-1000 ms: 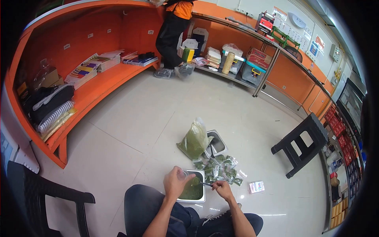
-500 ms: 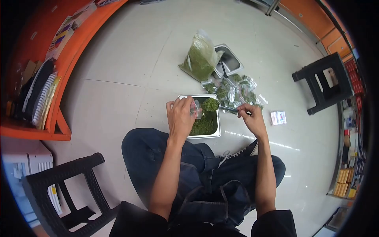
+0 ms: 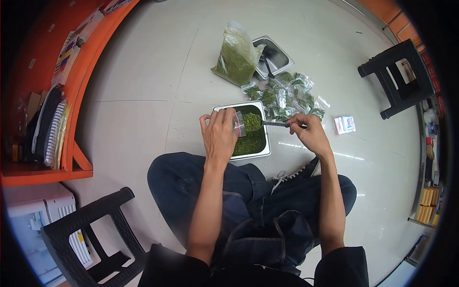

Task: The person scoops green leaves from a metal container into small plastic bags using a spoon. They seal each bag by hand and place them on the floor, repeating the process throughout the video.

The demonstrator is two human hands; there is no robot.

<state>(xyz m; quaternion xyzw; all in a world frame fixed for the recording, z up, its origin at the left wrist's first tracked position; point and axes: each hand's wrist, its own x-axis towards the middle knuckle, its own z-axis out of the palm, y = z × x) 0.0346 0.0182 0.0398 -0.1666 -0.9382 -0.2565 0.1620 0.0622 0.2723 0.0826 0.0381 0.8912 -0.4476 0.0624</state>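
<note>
Heaped spoon (image 3: 275,124) shifted nearer small bag (image 3: 240,126), left hand (image 3: 220,135) pinching it, right hand (image 3: 310,134) gripping the spoon, shelf labels (image 3: 32,63) unreadable

There are 2 hands, 1 left hand (image 3: 220,136) and 1 right hand (image 3: 311,135); 2 metal pans, 1 near pan (image 3: 267,142) and 1 far pan (image 3: 278,58); 2 spoons, 1 held spoon (image 3: 276,124) and 1 spare spoon (image 3: 268,69); 2 black stools, 1 left stool (image 3: 62,232) and 1 right stool (image 3: 423,71); 1 big bag (image 3: 235,57); 1 small bag (image 3: 239,125) in the fingers; 1 flat pack (image 3: 345,125); and 1 shoe (image 3: 306,172). The filled bags (image 3: 282,98) overlap too much to count.
</note>
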